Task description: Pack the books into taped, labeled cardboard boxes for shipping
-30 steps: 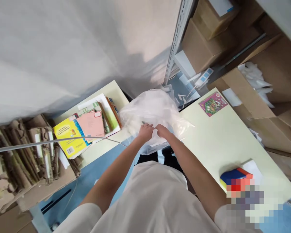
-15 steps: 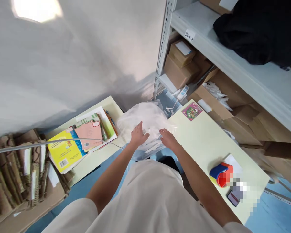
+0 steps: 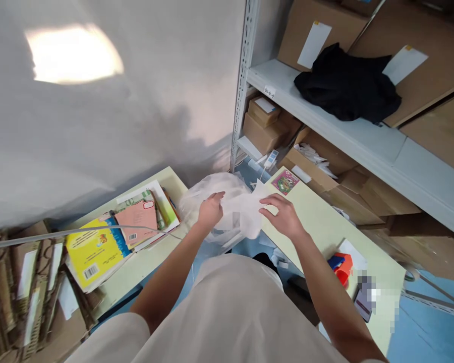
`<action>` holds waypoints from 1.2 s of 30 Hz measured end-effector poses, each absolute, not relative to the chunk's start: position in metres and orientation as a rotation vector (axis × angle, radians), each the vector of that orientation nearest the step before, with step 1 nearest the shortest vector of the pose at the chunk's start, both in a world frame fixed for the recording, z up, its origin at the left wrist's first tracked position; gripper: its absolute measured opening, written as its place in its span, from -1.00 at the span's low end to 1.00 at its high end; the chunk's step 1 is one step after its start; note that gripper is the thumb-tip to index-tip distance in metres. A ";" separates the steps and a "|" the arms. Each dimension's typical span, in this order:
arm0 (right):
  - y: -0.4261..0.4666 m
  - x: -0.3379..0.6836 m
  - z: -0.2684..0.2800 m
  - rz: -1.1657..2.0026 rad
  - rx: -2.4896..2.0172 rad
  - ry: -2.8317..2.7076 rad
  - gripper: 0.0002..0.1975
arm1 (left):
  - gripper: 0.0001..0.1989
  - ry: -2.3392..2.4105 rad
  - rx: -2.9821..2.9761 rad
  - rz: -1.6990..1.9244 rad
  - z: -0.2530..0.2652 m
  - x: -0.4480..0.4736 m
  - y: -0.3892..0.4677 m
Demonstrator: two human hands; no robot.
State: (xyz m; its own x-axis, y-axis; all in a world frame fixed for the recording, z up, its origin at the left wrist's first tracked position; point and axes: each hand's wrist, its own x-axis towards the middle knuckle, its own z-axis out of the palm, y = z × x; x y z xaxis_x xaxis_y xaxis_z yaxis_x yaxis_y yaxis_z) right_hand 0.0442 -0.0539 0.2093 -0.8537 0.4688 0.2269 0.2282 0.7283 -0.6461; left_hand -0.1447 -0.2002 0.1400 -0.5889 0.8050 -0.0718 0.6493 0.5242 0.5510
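A thin, pale white sheet (image 3: pixel 249 214) with a small greyish patch stretches between my hands. My right hand (image 3: pixel 282 214) pinches its right edge between thumb and fingers. My left hand (image 3: pixel 211 210) is curled closed at the sheet's left end; its grip is partly hidden by the hand itself. Behind and below the sheet lies a large translucent plastic bag (image 3: pixel 200 187) with white scraps in it, between the two tables.
Books (image 3: pixel 98 249) lie on the left table beside cut cardboard (image 3: pixel 26 287). A cable (image 3: pixel 79 231) runs across them. On the right table (image 3: pixel 318 222) are a pink card (image 3: pixel 285 181), a red-and-blue tape dispenser (image 3: pixel 341 269) and a phone (image 3: pixel 363 302). Shelving (image 3: pixel 325 111) holds boxes.
My hands, spread over the bag before, have closed on a white sheet and hold it above the bag. My right hand has moved rightward. The view has shifted, showing more of the upper shelf.
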 end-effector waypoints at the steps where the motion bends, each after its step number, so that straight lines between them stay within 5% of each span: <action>1: -0.049 0.051 0.217 0.881 -0.572 -2.539 -0.81 | -0.48 2.464 1.224 0.648 0.146 -0.153 -0.202; 7: -0.023 0.108 0.247 0.789 -0.947 -2.457 -0.48 | -0.61 2.270 1.380 0.878 0.187 -0.197 -0.191; 13: -0.014 0.178 0.246 0.410 -1.209 -2.722 -0.82 | -0.55 2.042 1.461 0.915 0.220 -0.197 -0.147; 16: -0.012 0.212 0.238 0.250 -1.321 -2.734 -0.83 | -0.60 2.050 1.475 0.904 0.225 -0.185 -0.118; 18: -0.009 0.237 0.231 0.422 -1.315 -2.694 -0.80 | -0.65 2.086 1.491 0.869 0.224 -0.175 -0.097; 24: 0.007 0.314 0.190 1.132 -1.527 -1.970 -0.67 | -0.68 2.183 1.667 0.621 0.204 -0.135 -0.031; 36: 0.031 0.319 0.068 0.676 -2.164 -2.091 -0.74 | -0.65 2.514 1.614 0.048 0.103 -0.048 0.037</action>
